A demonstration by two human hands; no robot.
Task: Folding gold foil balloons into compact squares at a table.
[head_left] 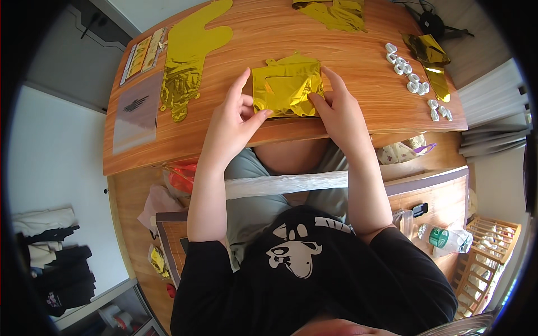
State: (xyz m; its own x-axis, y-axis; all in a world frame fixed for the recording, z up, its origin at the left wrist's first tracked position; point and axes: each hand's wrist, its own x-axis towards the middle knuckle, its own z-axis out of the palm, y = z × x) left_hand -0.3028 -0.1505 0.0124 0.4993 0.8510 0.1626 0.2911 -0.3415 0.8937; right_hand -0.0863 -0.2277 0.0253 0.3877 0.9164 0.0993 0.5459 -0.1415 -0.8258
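Observation:
A deflated gold foil balloon (287,89), folded into a rough rectangle, lies at the front edge of the wooden table. It is wrinkled and shiny, with small tabs sticking up at its far side. My left hand (238,115) grips its near left corner, thumb on top, index finger stretched upward along the side. On the other side my right hand (340,109) presses its thumb onto the right part of the foil, index finger pointing away. The undersides of both grips are hidden.
Further left on the table (235,56) lies a long gold foil balloon (185,50) beside a translucent sheet (136,115). Another gold foil piece (336,14) is at the far edge. Several white ribbon rolls (413,78) sit right, near more gold foil (428,50).

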